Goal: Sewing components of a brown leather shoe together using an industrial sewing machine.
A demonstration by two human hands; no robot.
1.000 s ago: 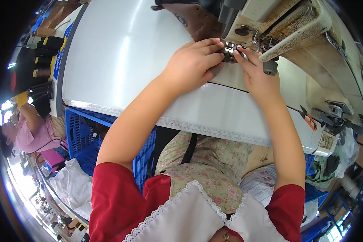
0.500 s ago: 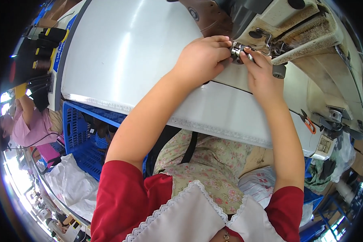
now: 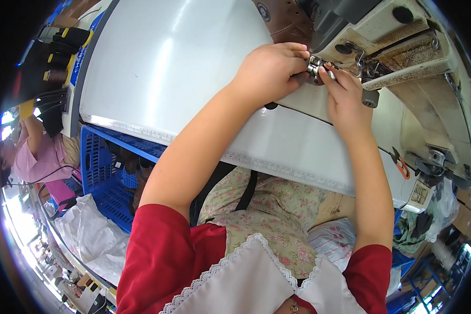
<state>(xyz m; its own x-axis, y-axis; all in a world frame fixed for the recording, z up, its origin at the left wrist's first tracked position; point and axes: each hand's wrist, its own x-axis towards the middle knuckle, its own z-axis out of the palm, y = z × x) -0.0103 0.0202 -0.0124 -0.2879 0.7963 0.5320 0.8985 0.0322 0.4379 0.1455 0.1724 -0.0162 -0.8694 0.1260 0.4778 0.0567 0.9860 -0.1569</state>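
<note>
A brown leather piece (image 3: 289, 23) with a round dark mark lies at the far side of the sewing machine's bed, partly behind the machine head (image 3: 397, 42). My left hand (image 3: 271, 72) is closed at its near edge, fingers bent beside the metal presser foot (image 3: 314, 67). Close on the other side of the foot is my right hand (image 3: 348, 99), its thumb and forefinger drawn together. What lies between those right fingertips is hidden. Beneath the foot, the hands cover most of the work.
Orange-handled thread snips (image 3: 401, 163) lie on the table (image 3: 193, 63) right of my right forearm. Below its ruled front edge stands a blue crate (image 3: 102, 172) holding brown pieces. Thread cones (image 3: 63, 55) stand at far left; a person in pink (image 3: 39, 157) sits beyond.
The view has shifted slightly. Against the machine, the brown leather piece and my left hand have slid a little farther away; my right hand stays by the presser foot.
</note>
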